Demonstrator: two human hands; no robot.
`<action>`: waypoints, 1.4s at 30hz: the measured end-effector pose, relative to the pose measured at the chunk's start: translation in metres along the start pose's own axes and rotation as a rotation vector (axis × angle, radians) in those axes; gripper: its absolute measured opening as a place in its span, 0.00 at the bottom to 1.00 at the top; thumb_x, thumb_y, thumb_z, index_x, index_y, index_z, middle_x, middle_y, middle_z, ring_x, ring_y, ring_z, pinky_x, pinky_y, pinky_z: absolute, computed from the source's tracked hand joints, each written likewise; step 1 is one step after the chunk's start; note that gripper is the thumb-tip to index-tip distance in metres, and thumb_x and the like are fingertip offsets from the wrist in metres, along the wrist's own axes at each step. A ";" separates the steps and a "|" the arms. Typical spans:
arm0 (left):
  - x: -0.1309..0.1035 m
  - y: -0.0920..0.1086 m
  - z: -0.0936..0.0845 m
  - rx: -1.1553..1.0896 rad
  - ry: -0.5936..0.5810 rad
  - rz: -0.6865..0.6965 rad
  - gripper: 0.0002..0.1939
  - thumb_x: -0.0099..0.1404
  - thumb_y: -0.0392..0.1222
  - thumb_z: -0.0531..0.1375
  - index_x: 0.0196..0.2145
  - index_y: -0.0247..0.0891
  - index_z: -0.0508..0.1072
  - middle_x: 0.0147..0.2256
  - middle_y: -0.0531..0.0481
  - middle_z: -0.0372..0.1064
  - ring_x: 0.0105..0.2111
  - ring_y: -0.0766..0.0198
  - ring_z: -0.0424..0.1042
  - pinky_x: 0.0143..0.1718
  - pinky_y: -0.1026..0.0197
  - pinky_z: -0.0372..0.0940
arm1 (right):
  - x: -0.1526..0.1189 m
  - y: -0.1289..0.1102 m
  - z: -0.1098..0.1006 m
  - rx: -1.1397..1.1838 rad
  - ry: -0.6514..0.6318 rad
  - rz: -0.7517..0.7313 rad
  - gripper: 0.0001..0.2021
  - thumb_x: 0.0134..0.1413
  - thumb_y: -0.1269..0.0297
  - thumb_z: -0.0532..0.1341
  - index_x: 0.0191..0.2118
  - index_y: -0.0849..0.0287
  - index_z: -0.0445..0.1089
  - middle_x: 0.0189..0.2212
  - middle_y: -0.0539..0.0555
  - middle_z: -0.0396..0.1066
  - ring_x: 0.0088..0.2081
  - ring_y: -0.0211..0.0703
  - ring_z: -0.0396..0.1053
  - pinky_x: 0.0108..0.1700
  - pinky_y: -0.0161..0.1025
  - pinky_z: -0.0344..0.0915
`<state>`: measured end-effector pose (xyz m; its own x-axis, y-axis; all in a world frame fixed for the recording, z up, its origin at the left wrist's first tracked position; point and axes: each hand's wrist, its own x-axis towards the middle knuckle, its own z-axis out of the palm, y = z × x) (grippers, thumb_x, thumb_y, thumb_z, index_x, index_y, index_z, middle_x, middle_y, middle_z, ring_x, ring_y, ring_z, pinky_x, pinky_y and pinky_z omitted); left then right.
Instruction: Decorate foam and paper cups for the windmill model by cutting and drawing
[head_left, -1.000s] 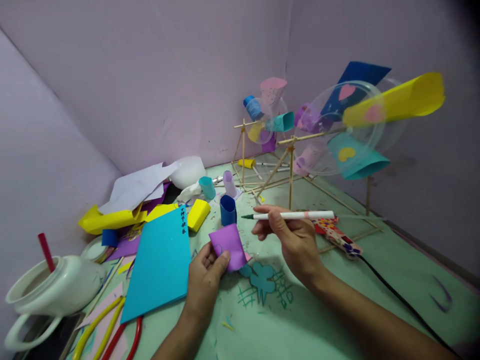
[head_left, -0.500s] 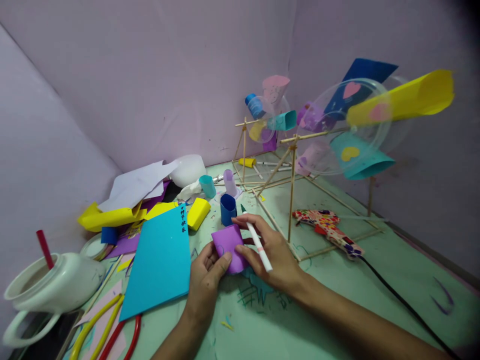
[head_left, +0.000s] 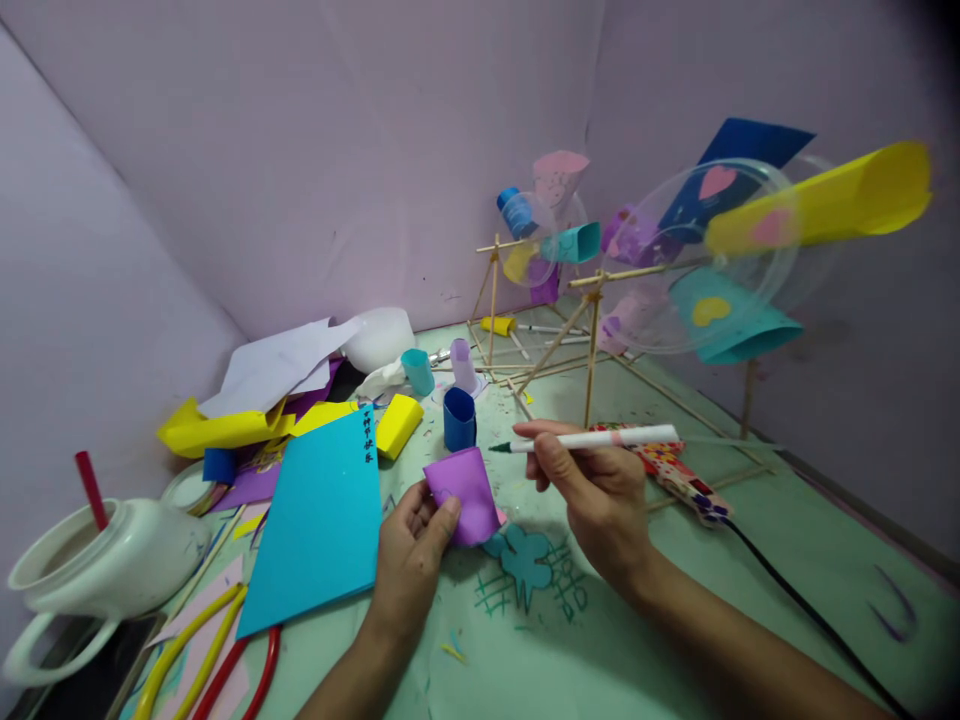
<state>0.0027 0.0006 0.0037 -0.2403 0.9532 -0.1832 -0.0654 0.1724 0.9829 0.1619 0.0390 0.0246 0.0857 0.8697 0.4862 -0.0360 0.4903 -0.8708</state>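
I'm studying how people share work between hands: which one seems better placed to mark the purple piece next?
The right, I'd judge. The right hand holds the white marker, its dark green tip exposed near the purple piece; the left hand grips that piece, so it suits steadying.

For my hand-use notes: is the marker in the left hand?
No, the right hand holds the marker, while the left hand holds the purple paper piece.

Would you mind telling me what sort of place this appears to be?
Probably a craft table, judging by the green-tipped marker, the purple paper piece and what looks like a corded glue gun.
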 end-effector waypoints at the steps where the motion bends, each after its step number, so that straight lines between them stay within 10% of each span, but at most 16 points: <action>1: 0.000 0.001 0.000 0.009 0.003 0.000 0.28 0.50 0.51 0.66 0.46 0.32 0.72 0.41 0.40 0.76 0.38 0.51 0.75 0.37 0.57 0.69 | 0.000 -0.002 0.001 -0.006 0.005 0.004 0.07 0.55 0.63 0.60 0.34 0.58 0.74 0.17 0.48 0.68 0.19 0.36 0.67 0.22 0.34 0.66; 42: -0.002 0.002 0.003 0.013 0.019 0.010 0.31 0.50 0.50 0.67 0.48 0.32 0.70 0.44 0.40 0.75 0.43 0.52 0.74 0.41 0.59 0.69 | -0.008 0.001 0.008 -0.253 -0.178 -0.286 0.05 0.53 0.71 0.59 0.33 0.58 0.72 0.28 0.53 0.77 0.26 0.38 0.72 0.28 0.34 0.70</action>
<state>0.0058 -0.0003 0.0057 -0.2592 0.9501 -0.1735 -0.0503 0.1661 0.9848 0.1536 0.0331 0.0200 -0.1174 0.7075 0.6969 0.2117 0.7035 -0.6784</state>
